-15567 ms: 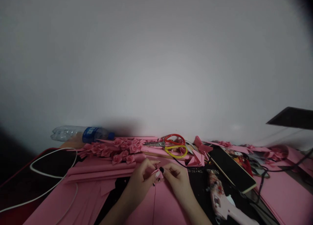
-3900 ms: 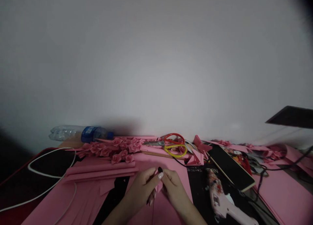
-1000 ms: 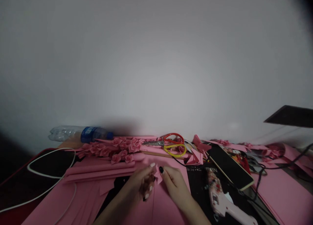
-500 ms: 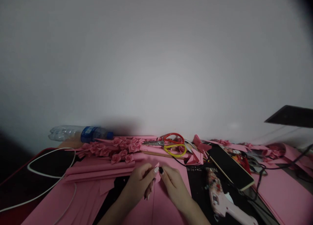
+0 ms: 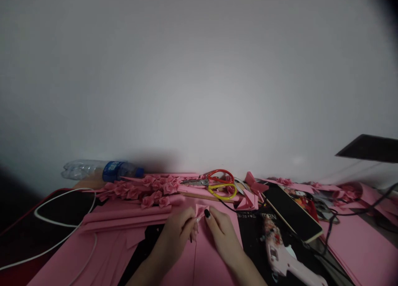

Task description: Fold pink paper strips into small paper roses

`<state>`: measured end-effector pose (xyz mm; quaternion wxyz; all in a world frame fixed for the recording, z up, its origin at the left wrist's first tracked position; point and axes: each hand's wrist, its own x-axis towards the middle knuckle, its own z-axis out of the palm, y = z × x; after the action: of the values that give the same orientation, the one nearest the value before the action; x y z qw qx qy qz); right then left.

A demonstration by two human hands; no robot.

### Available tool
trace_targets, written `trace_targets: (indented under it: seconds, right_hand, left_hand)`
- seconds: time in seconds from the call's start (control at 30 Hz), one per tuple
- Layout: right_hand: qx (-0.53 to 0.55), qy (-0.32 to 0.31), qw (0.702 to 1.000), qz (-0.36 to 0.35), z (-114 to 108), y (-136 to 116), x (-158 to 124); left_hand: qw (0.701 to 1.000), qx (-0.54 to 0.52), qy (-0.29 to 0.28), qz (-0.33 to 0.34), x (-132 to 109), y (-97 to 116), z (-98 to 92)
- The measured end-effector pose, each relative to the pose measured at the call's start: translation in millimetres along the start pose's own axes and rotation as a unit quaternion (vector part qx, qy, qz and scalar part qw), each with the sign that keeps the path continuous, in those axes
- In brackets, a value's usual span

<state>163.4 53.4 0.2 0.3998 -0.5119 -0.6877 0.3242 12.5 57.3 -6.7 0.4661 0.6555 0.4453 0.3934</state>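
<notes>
A small piece of folded pink paper (image 5: 201, 210) is pinched between my two hands, in the lower middle of the head view. My left hand (image 5: 180, 228) is closed on its left side, with the fingers curled underneath. From the right, my right hand (image 5: 222, 234) presses its dark-nailed thumb on the paper; its other fingers are mostly hidden. Large pink sheets (image 5: 205, 265) lie beneath both hands. Behind them rest scissors (image 5: 207, 182) with one red and one yellow handle, on top of pink paper roses (image 5: 158, 188).
A plastic bottle (image 5: 90, 168) lies at the back left, near a white cable (image 5: 56, 226). On the right are a pink glue gun (image 5: 280, 255), a dark phone (image 5: 294, 211) and a stack of pink sheets (image 5: 363, 240). A pale wall (image 5: 199, 78) stands behind.
The folded paper has turned and now shows a wider opened face above the fingers. My left thumb has tipped down, and both hands stay at nearly the same place.
</notes>
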Motion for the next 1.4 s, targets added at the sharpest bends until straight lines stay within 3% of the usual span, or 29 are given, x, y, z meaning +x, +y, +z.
trace_targets:
  seconds: [0.2,0.37,0.5,0.67,0.87,1.1,1.4]
  right_hand:
    - [0.117,-0.023,0.991,0.052,0.2,2.9,0.9]
    - [0.172,-0.039,0.981,0.078,0.2,6.3,3.5]
    - [0.128,-0.036,0.99,0.056,0.3,5.7,4.8]
    - [0.041,-0.022,0.999,0.028,1.6,4.1,3.8]
    - [-0.014,-0.005,1.0,0.018,1.8,6.4,2.7]
    - [-0.041,0.037,0.998,0.01,1.8,7.1,3.2]
    - [-0.006,0.004,1.0,0.008,-1.1,4.0,4.6]
  left_hand:
    - [0.994,0.103,0.032,0.036,0.1,0.3,-5.5]
    - [0.999,-0.012,0.046,-0.015,3.9,0.7,-3.4]
    - [0.988,-0.134,0.047,-0.056,7.5,4.2,-2.9]
    - [0.982,-0.166,0.068,-0.062,9.5,3.3,-3.4]
    - [0.978,-0.169,0.071,-0.099,9.4,-1.2,-2.6]
    - [0.986,-0.137,0.063,-0.075,10.1,-1.2,-3.6]
    - [0.993,-0.075,0.069,-0.058,10.0,0.9,-6.3]
